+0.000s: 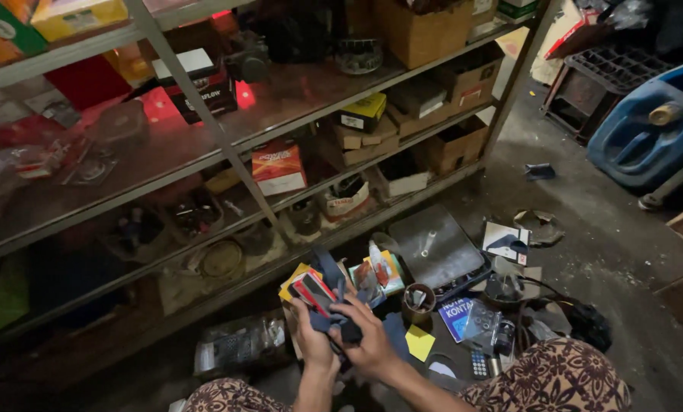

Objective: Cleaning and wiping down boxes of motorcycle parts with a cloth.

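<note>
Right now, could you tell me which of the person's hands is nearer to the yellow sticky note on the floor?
Right. The right hand sits just left of the yellow sticky note, almost beside it. The left hand is further left, beyond the right hand, gripping the dark strap.

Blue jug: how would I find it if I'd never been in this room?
Look past the metal shelves to the far right side of the concrete floor. The blue jug lies there beside a dark crate. It is the only big blue plastic thing, with a molded handle and a pale cap.
</note>
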